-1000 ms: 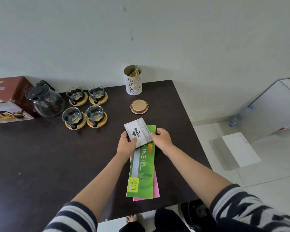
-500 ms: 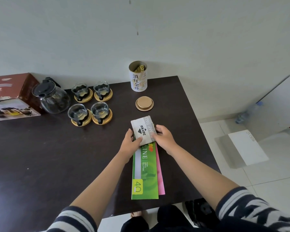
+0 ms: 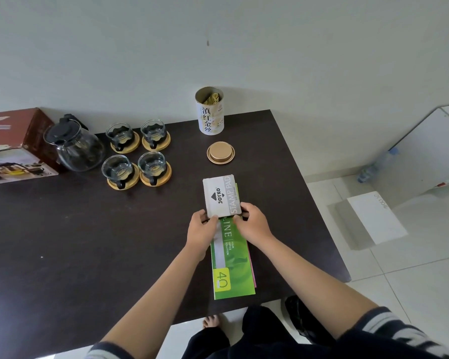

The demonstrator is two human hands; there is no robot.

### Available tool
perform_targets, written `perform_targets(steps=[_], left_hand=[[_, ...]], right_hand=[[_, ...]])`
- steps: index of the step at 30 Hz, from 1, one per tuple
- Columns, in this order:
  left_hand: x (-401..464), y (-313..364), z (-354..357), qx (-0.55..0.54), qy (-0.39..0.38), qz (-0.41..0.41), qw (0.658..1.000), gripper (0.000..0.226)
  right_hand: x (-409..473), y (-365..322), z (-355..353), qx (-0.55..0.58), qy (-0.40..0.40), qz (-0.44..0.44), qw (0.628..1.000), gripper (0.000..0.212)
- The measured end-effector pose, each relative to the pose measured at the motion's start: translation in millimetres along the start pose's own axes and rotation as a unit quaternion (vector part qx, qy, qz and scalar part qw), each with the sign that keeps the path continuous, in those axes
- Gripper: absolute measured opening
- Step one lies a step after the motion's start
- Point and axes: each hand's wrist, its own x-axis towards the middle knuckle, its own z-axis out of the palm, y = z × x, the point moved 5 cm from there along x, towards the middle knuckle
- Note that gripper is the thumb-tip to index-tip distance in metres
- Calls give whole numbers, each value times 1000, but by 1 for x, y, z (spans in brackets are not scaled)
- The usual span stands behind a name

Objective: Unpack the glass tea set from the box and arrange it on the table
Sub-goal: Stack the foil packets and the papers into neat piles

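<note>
A glass teapot with a black lid stands on the dark table, beside the red tea set box at the far left. Right of the teapot, several glass cups sit on round wooden coasters in a square group. My left hand and my right hand pinch the near end of a grey stamp pad box, one hand on each side. The box lies on a green booklet.
An open tea tin stands at the table's far edge, its gold lid lying in front of it. A pink sheet peeks from under the booklet. A plastic bottle and white boards are on the tiled floor to the right.
Both hands have turned the stamp pad box so it lines up with the green booklet, and slid back to its near end. The tea set has stayed put.
</note>
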Motion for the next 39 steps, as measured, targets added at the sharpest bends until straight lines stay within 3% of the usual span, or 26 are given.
perform_targets(steps=[3,7,14,20,25,29,39], left_hand=[[3,-7,-7,39,2,-20,999,62],[1,-17,-3,52,-21,-44,997,62],[-5,-22,-2,78,1,23,997,62],[4,-10,-9,42,-5,53,998,66],[7,-7,-4,35,-47,96,994,69],[-1,-15,-5,84,-63,153,983,70],[0,-23,-8,77,-78,193,975,72]], right_hand=[[-4,4,-2,4,-2,18,1000,34],[-13,12,-1,16,9,60,998,48],[-25,18,6,102,-19,57,993,71],[-55,15,-3,8,-142,-58,988,106],[-70,53,12,-243,-189,-116,944,151],[-83,61,13,-338,-177,-170,908,151],[-89,60,13,-323,-124,-166,923,136]])
